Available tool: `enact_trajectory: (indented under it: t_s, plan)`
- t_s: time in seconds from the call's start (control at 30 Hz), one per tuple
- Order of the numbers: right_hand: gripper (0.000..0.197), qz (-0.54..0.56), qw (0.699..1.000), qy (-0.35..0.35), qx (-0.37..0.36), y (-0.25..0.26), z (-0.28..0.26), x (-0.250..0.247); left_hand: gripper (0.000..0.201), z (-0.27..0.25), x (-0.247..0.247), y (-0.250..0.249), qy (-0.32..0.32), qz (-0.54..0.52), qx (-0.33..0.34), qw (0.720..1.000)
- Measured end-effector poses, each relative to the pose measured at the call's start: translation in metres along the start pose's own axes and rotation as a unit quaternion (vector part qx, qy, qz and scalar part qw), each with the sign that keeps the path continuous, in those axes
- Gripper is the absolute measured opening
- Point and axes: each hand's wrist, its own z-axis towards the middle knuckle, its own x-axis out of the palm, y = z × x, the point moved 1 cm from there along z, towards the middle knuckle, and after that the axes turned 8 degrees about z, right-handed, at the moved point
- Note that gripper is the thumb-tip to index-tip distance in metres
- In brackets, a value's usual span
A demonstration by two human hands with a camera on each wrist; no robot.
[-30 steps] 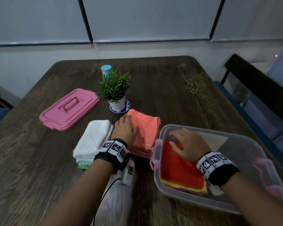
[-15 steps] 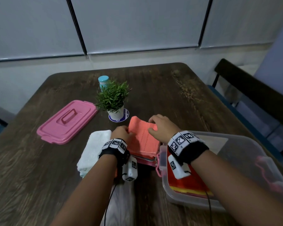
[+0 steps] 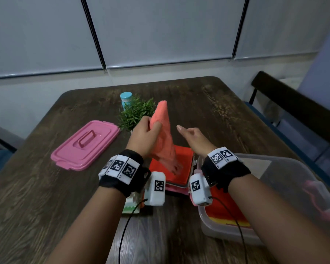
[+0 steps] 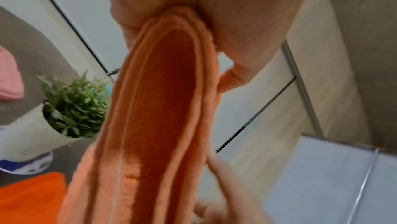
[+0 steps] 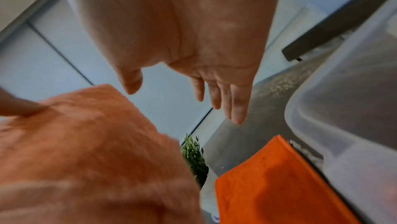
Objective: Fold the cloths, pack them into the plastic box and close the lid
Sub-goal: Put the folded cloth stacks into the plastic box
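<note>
Plastic box (image 3: 274, 189) holding orange cloth (image 3: 225, 208), yellow beneath, lid (image 3: 86, 145) off

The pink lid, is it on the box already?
No, the pink lid lies flat on the table, well to the left of the open plastic box.

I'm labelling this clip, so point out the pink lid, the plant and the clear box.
lid (image 3: 85, 144): head view, on its handle recess.
plant (image 3: 135, 113): head view, on the leaves.
box (image 3: 286, 164): head view, on the far rim.
</note>
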Motion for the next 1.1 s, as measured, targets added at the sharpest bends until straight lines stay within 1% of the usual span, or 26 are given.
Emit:
enact_trajectory:
  t_s: [0.03,0.07,0.13,0.17,0.2,0.23,0.3,0.37,0.4,0.47,0.5,0.53,0.6,0.63,0.67,0.73,0.77,0.8,0.87,0.93,0.97,1.03,1.07,1.1]
  plan:
    - [0.084,0.064,0.997,0.015,0.026,0.000,-0.002,0.000,0.021,-0.001,-0.005,-0.006,0.000,-0.039,0.000,0.999]
    - [0.087,0.142,0.987,0.043,0.060,0.000,-0.004,0.000,0.019,-0.001,-0.008,-0.010,0.005,-0.079,0.000,0.997]
    - [0.091,0.277,0.944,0.142,0.112,-0.002,-0.007,0.001,0.016,-0.003,-0.012,-0.016,0.021,-0.153,-0.008,0.988]
    - [0.088,0.311,0.926,0.182,0.116,-0.002,-0.009,0.000,0.016,-0.004,-0.013,-0.016,0.025,-0.180,-0.018,0.983]
    - [0.082,0.341,0.911,0.205,0.110,-0.002,-0.012,-0.001,0.015,-0.006,-0.013,-0.015,0.023,-0.197,-0.027,0.980]
    - [0.076,0.359,0.905,0.202,0.103,-0.002,-0.014,-0.003,0.013,-0.008,-0.012,-0.013,0.017,-0.201,-0.035,0.979]
    - [0.064,0.381,0.907,0.149,0.102,0.000,-0.018,-0.008,0.004,-0.013,-0.009,-0.008,0.012,-0.186,-0.045,0.981]
    - [0.047,0.350,0.930,0.076,0.080,0.000,-0.020,-0.020,0.026,-0.019,-0.003,-0.002,0.027,-0.179,-0.038,0.983]
    - [0.040,0.314,0.946,0.055,0.057,-0.002,-0.021,-0.028,0.040,-0.023,0.001,0.000,0.046,-0.179,-0.017,0.983]
    - [0.032,0.206,0.977,0.045,0.021,-0.008,-0.026,-0.051,0.065,-0.030,0.011,0.003,0.104,-0.148,0.043,0.983]
    - [0.030,0.139,0.989,0.053,0.011,-0.009,-0.031,-0.063,0.071,-0.034,0.017,0.004,0.135,-0.127,0.068,0.980]
    - [0.029,0.072,0.995,0.069,0.008,-0.012,-0.036,-0.075,0.070,-0.038,0.025,0.003,0.163,-0.104,0.082,0.978]
    - [0.022,-0.049,0.994,0.099,0.021,-0.020,-0.040,-0.098,0.057,-0.044,0.043,-0.001,0.202,-0.054,0.095,0.973]
    - [0.017,-0.085,0.989,0.112,0.039,-0.026,-0.041,-0.109,0.051,-0.048,0.052,-0.003,0.216,-0.036,0.102,0.970]
    - [0.017,-0.111,0.984,0.125,0.057,-0.030,-0.045,-0.117,0.048,-0.050,0.062,-0.005,0.232,-0.018,0.107,0.967]
    - [0.037,-0.128,0.975,0.150,0.101,-0.050,-0.043,-0.129,0.051,-0.057,0.078,-0.010,0.263,0.031,0.120,0.957]
    - [0.042,-0.122,0.973,0.152,0.123,-0.061,-0.041,-0.134,0.054,-0.060,0.085,-0.013,0.275,0.069,0.133,0.950]
    - [0.040,-0.118,0.973,0.138,0.144,-0.074,-0.040,-0.139,0.058,-0.063,0.093,-0.016,0.287,0.107,0.147,0.941]
    - [0.030,-0.122,0.970,0.115,0.175,-0.093,-0.041,-0.146,0.064,-0.070,0.107,-0.022,0.311,0.172,0.173,0.918]
    - [0.039,-0.127,0.960,0.127,0.214,-0.104,-0.044,-0.148,0.066,-0.077,0.121,-0.023,0.332,0.246,0.183,0.892]
    - [0.038,-0.125,0.956,0.122,0.236,-0.109,-0.044,-0.148,0.067,-0.078,0.128,-0.022,0.336,0.286,0.188,0.878]
    - [0.027,-0.117,0.951,0.099,0.269,-0.115,-0.045,-0.148,0.067,-0.080,0.138,-0.020,0.335,0.345,0.201,0.853]
    - [0.027,-0.135,0.948,0.097,0.271,-0.117,-0.045,-0.146,0.067,-0.080,0.141,-0.018,0.339,0.365,0.205,0.842]
    - [0.030,-0.170,0.941,0.104,0.272,-0.120,-0.045,-0.145,0.066,-0.081,0.143,-0.017,0.345,0.382,0.208,0.832]
